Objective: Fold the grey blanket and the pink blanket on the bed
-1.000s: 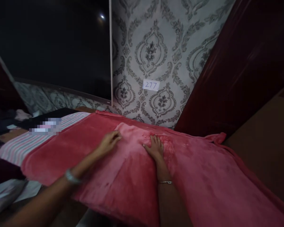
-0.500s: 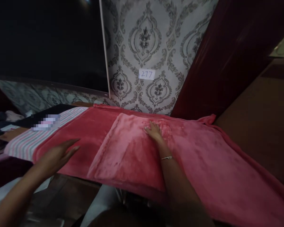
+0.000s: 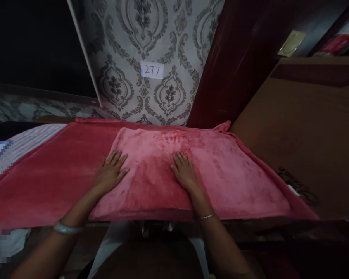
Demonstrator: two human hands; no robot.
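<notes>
A pink-red plush blanket point(image 3: 159, 186) lies across the table in front of me, with a folded section in the middle. My left hand point(image 3: 111, 172) rests flat with fingers spread at the left edge of that fold. On the fold's right side, my right hand point(image 3: 184, 169) also lies flat, fingers slightly apart and palm down. Neither hand grips the cloth. The single-layer red part stretches away to the left, and a lighter pink part spreads to the right.
A striped cloth point(image 3: 35, 137) lies at the left beyond the blanket. A large cardboard box point(image 3: 305, 128) stands at the right. Behind are a dark screen point(image 3: 37, 46), patterned wallpaper point(image 3: 125, 54) with a paper label point(image 3: 152, 70) reading 277, and a dark red post point(image 3: 218, 73).
My left hand has come down from the air onto the fold's left edge. My right hand has slid nearer to me. The view has turned rightward, showing more of the box.
</notes>
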